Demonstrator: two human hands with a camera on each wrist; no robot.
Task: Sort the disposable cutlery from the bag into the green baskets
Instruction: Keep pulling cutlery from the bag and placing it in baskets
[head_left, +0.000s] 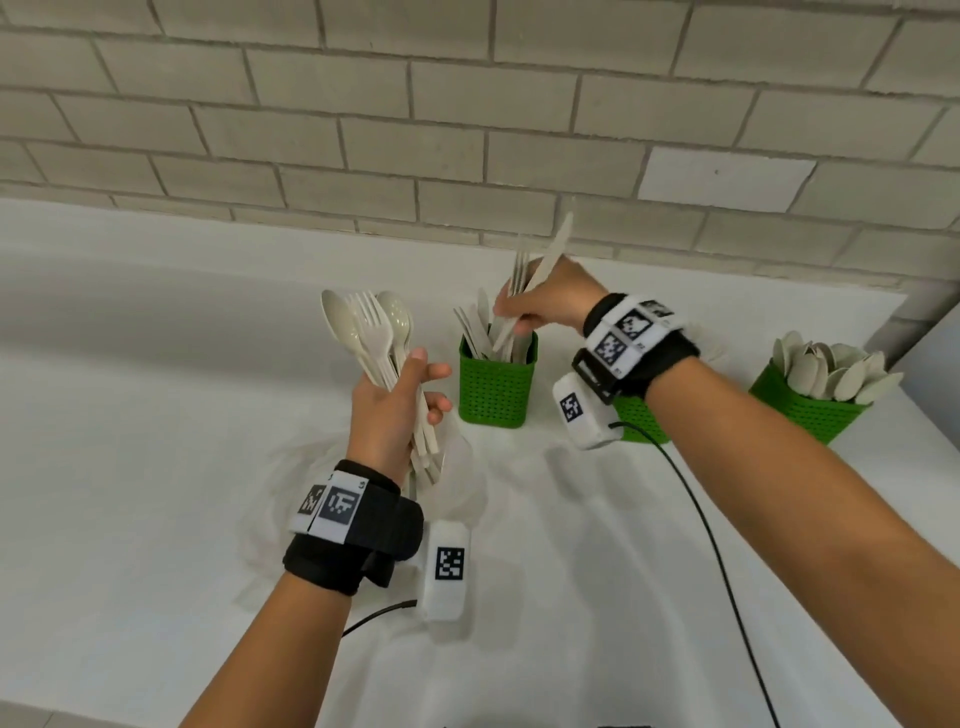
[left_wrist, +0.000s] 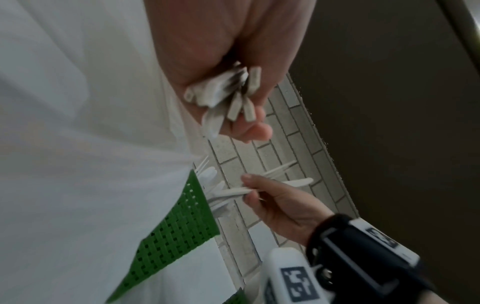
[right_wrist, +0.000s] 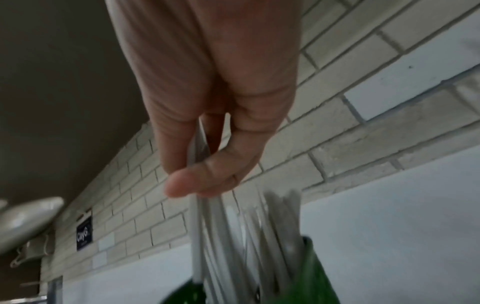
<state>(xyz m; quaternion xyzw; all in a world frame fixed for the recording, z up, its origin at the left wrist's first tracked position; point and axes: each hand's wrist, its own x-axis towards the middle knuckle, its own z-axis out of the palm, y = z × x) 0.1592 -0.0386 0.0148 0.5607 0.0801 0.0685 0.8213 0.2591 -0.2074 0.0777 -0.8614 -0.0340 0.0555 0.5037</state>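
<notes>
In the head view, the left hand (head_left: 392, 410) gripped a mixed bunch of beige plastic spoons and forks (head_left: 374, 332) above the white surface (head_left: 156, 415). The right hand (head_left: 545, 301) pinched a beige plastic knife (head_left: 540, 275) and a fork over the green perforated basket of knives (head_left: 496, 387).

The left wrist view showed the bunch's handle ends (left_wrist: 228, 92) within the curled fingers.

In the right wrist view, the knife's handle was entering the basket; releasing it there seemed next.

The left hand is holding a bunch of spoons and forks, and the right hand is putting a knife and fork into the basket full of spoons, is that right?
Not quite. The head view shows the right hand lowering its knife and fork into the left basket, which holds knives, not spoons. The basket of spoons stands far right, untouched. The left hand does hold a bunch of spoons and forks.
</notes>
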